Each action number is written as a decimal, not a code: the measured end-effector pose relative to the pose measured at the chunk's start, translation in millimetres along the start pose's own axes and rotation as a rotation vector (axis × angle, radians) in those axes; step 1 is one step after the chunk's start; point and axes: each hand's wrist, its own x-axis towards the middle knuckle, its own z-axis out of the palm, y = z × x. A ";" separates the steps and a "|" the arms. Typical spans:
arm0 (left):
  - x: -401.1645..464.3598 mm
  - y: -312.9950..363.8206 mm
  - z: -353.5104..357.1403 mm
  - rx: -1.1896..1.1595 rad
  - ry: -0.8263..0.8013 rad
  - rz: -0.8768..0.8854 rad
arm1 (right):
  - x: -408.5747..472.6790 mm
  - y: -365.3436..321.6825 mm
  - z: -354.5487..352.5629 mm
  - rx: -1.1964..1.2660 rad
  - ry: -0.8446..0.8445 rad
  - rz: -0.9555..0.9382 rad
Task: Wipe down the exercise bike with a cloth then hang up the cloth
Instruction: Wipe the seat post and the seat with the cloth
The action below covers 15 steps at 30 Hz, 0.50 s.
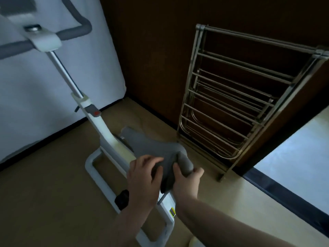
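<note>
The white exercise bike (99, 125) stands on the floor, its grey handlebar (76, 31) at the upper left. Its grey saddle (142, 141) points away from me. Over the saddle's wide rear end lies a dark grey cloth (168, 177), hard to tell apart from the saddle in the dim light. My left hand (142, 177) has its fingers curled on the cloth at the saddle's left rear. My right hand (187, 180) grips the cloth round the saddle's right rear corner, thumb on top.
A folded metal drying rack (231, 90) leans against the dark wooden wall at the right, close to the saddle. A black pedal (122, 199) sticks out below my left wrist. Pale panels stand behind the bike and at the right.
</note>
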 end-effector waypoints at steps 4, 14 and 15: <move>-6.9 12.1 17.3 -0.043 0.141 -0.151 | 52.1 -34.1 -3.9 -0.135 -0.124 -0.041; -17.2 17.9 25.1 -0.040 0.234 -0.138 | 95.9 -59.5 -19.1 -0.758 -0.445 -0.429; -16.7 15.3 23.8 -0.032 0.216 -0.130 | 94.3 -59.3 -17.3 -0.784 -0.440 -0.478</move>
